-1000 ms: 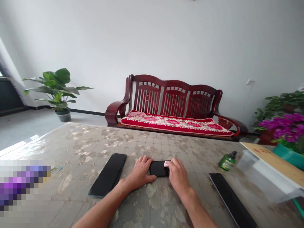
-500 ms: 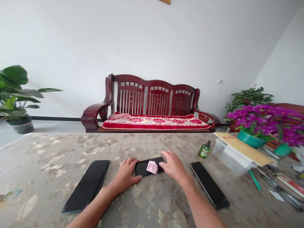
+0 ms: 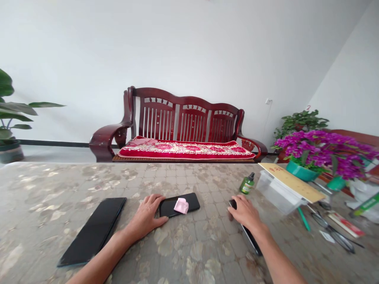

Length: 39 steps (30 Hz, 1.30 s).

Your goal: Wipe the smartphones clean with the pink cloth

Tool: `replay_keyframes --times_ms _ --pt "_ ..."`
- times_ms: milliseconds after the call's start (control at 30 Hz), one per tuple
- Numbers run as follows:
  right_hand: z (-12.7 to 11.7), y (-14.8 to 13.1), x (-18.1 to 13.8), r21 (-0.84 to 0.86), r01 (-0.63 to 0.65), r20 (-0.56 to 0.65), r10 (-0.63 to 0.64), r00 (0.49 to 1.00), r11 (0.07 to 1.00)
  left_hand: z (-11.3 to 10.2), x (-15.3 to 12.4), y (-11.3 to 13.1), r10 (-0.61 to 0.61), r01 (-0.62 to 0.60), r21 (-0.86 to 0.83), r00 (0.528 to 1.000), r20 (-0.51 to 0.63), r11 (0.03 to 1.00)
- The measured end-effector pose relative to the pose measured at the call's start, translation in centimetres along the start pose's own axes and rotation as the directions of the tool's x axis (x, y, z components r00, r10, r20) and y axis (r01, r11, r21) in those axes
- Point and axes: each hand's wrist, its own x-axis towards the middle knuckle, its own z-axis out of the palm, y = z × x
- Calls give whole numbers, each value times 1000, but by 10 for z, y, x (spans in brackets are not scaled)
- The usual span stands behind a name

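A small black phone (image 3: pixel 189 202) lies flat on the patterned table (image 3: pixel 59 185) with a crumpled pink cloth (image 3: pixel 181 206) resting on its screen. My left hand (image 3: pixel 146 215) holds the phone's left end, fingers curled on its edge. My right hand (image 3: pixel 244 211) rests palm-down on the far end of a long black device (image 3: pixel 251 237) to the right, fingers closing over it. Another large black tablet (image 3: pixel 93 230) lies at the left, untouched.
A small green bottle (image 3: pixel 246 184) stands beyond my right hand. A clear plastic box (image 3: pixel 276 193) with a wooden board (image 3: pixel 291 181) on it, purple flowers (image 3: pixel 322 148), scissors (image 3: pixel 337 236) and pens crowd the right side. A red wooden bench (image 3: pixel 183 130) stands behind the table.
My right hand let go of the pink cloth, leaving it on the phone, and moved right onto the long black device. The view has swung to the right.
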Motion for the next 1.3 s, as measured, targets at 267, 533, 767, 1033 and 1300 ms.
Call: replay_keyframes --times_ms 267,533,767,1033,1300 --pt "2 13 -4 21 1 -24 0 1000 1000 2 -1 -3 15 -15 11 1000 -15 1000" --pt "11 34 -46 13 -92 -17 93 996 996 2 -1 -3 9 -9 8 1000 -5 1000" --pt "12 39 -60 -3 -128 -33 127 991 992 4 0 -6 26 -26 6 999 -22 1000" --pt "5 26 -39 4 -163 -53 163 985 987 5 -2 -6 29 -28 24 999 -34 999" --pt "3 12 17 52 -43 -88 48 995 998 6 -3 -7 7 -7 7 1000 -14 1000"
